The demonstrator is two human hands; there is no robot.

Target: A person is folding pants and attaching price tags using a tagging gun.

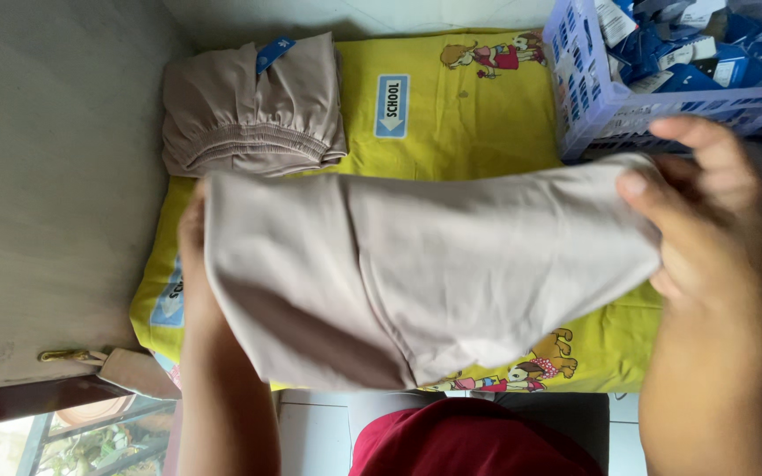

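- While both hands hold it up, the beige cloth (434,273) hangs stretched between them over the yellow sheet (469,132), its lower fold sagging toward the viewer.
- Nearest the camera, a dark red garment (478,441) fills the bottom edge, just under the cloth.
- Right hand (707,220): fingers closed on the cloth's right end, thumb on the near face and the other fingers curled over the top edge.
- Left hand (194,247): mostly hidden behind the cloth's left end; only the hand's edge and the forearm show, so I cannot tell how its fingers lie, though the cloth rests against it.
- Beyond the cloth, the sheet carries cartoon children, dogs and blue arrow signs.
- Farther up, a folded stack (253,110) of the same beige fabric lies on the sheet beside the grey wall (55,176), elastic waistbands facing the viewer.
- At top right, a pale blue basket (588,97) stands on the sheet, holding blue packets (707,53).
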